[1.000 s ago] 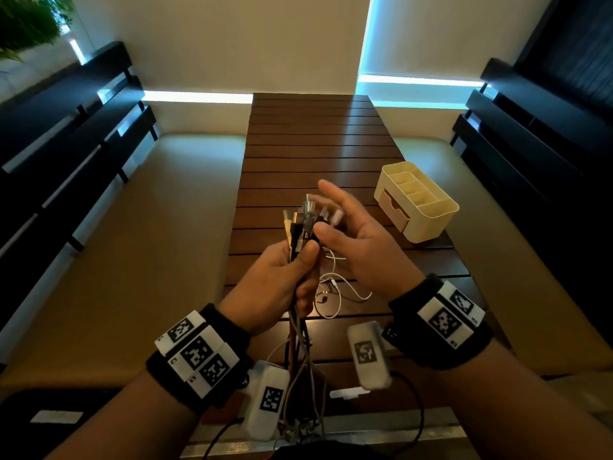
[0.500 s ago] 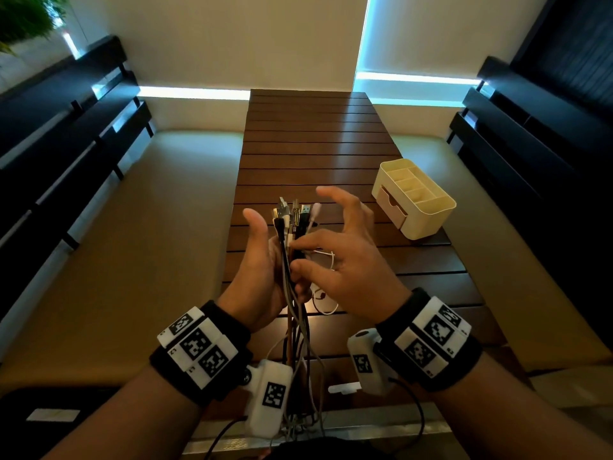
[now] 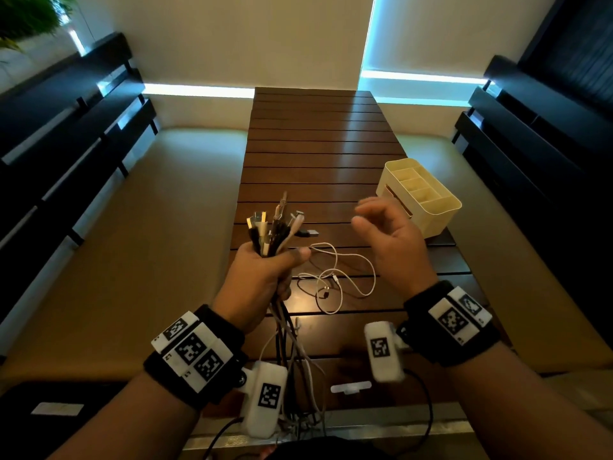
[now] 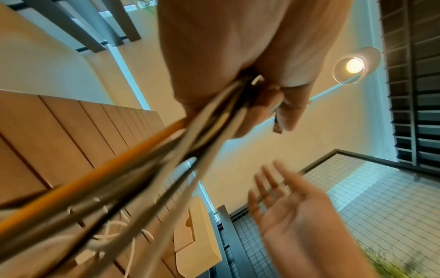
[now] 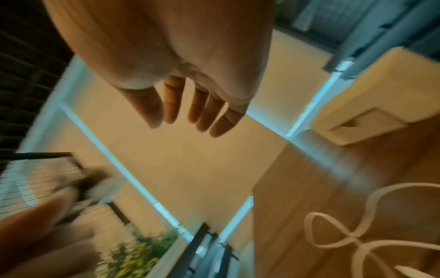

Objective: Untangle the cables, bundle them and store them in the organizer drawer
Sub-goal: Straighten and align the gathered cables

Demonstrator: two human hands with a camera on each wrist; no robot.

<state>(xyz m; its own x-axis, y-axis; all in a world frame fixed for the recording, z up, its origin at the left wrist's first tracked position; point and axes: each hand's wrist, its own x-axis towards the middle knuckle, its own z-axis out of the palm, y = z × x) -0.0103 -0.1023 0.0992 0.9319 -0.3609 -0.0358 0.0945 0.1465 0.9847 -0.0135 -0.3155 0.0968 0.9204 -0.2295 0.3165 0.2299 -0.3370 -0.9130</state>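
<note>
My left hand (image 3: 265,267) grips a bundle of cables (image 3: 273,227) upright, plug ends fanned above the fist and the strands hanging down past the table's near edge. In the left wrist view the cables (image 4: 166,150) run out of the fist (image 4: 238,84) toward the camera. My right hand (image 3: 388,234) hovers apart to the right, fingers relaxed and holding nothing; its fingers (image 5: 197,109) show loose in the right wrist view. A thin white cable (image 3: 341,277) lies looped on the wooden table (image 3: 315,144). The cream organizer (image 3: 421,197) with its front drawer (image 5: 357,127) stands at the right.
A dark plug (image 3: 308,233) lies on the table behind the bundle. A small white clip-like piece (image 3: 350,388) rests near the front edge. Beige bench cushions (image 3: 149,244) flank the table, with dark slatted backrests on both sides.
My right hand has let go of the bundle and moved off to the right. The left hand has closed round the cables and holds them alone.
</note>
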